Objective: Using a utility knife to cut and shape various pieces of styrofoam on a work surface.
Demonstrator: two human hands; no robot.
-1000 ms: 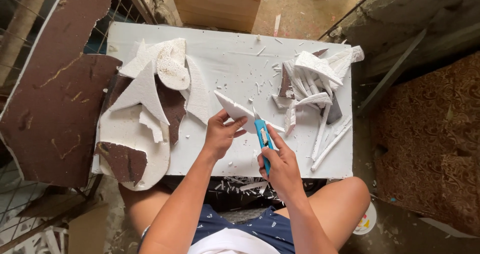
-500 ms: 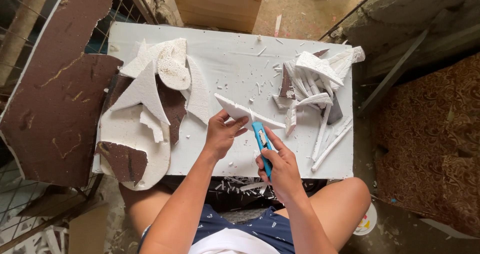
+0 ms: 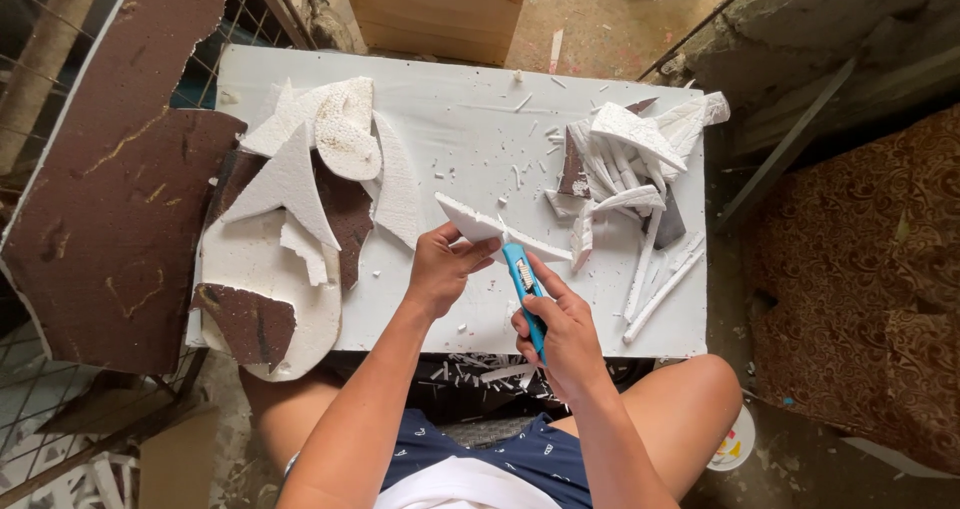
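Note:
My left hand point(image 3: 445, 267) grips a flat white foam piece point(image 3: 470, 222) by its near edge, holding it tilted above the white table point(image 3: 450, 99). My right hand point(image 3: 560, 329) holds a blue utility knife point(image 3: 522, 281), its blade touching the foam piece's near edge just right of my left fingers. Both hands are over the table's front middle, above my lap.
A heap of white foam offcuts and strips point(image 3: 625, 169) lies at the table's right. Larger white and brown foam sheets point(image 3: 300, 199) are piled at the left, with a big brown panel point(image 3: 110, 189) beside the table. Small crumbs litter the tabletop. A wooden box point(image 3: 440, 9) stands behind.
The foam piece has shifted slightly in my left hand, and the knife blade has moved a little along its edge. Otherwise the scene is the same.

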